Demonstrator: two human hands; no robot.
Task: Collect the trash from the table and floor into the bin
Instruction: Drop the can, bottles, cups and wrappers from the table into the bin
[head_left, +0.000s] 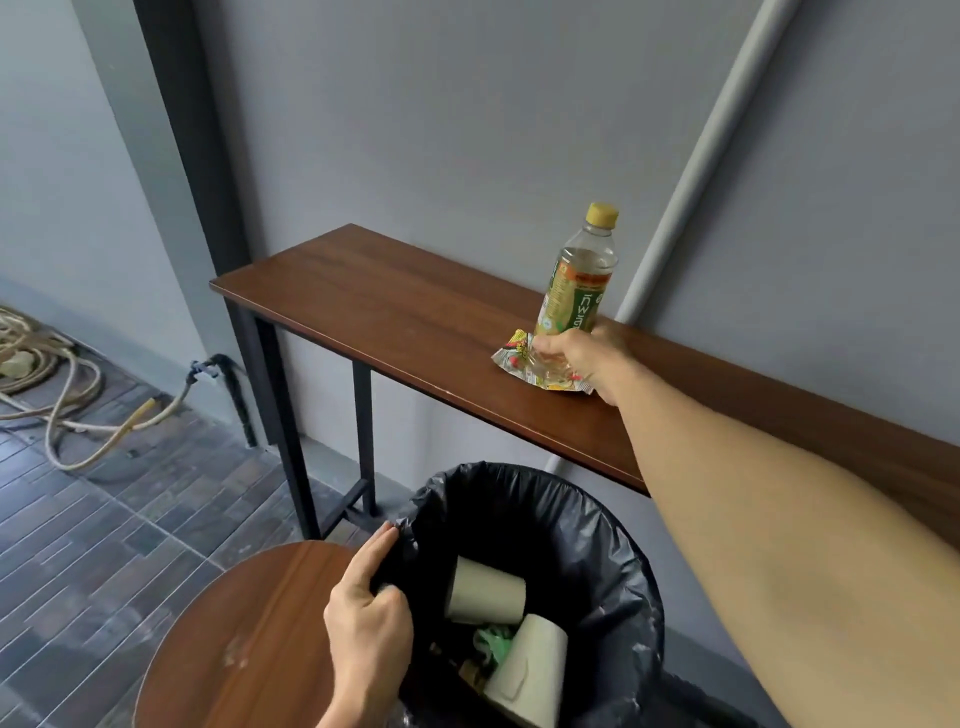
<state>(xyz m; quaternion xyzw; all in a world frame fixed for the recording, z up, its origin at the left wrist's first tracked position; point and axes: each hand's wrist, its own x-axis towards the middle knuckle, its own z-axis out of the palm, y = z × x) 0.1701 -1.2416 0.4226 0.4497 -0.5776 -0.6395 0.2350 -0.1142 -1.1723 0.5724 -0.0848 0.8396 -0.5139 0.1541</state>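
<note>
A clear plastic bottle (579, 275) with a yellow cap and green label stands upright on the narrow wooden table (395, 317). My right hand (576, 358) is closed around its base. Under the bottle lies a crumpled colourful wrapper (511, 356), partly hidden by my fingers. Below, the bin (597, 525) is lined with a black bag and holds two pale paper cups (485, 592) and some green scraps. My left hand (363, 618) grips the bag at the bin's left rim.
A round wooden stool top (234, 639) sits beside the bin at the lower left. Coiled rope and hose (57, 379) lie on the dark tiled floor to the left. A grey pipe (696, 161) runs up the wall behind the table.
</note>
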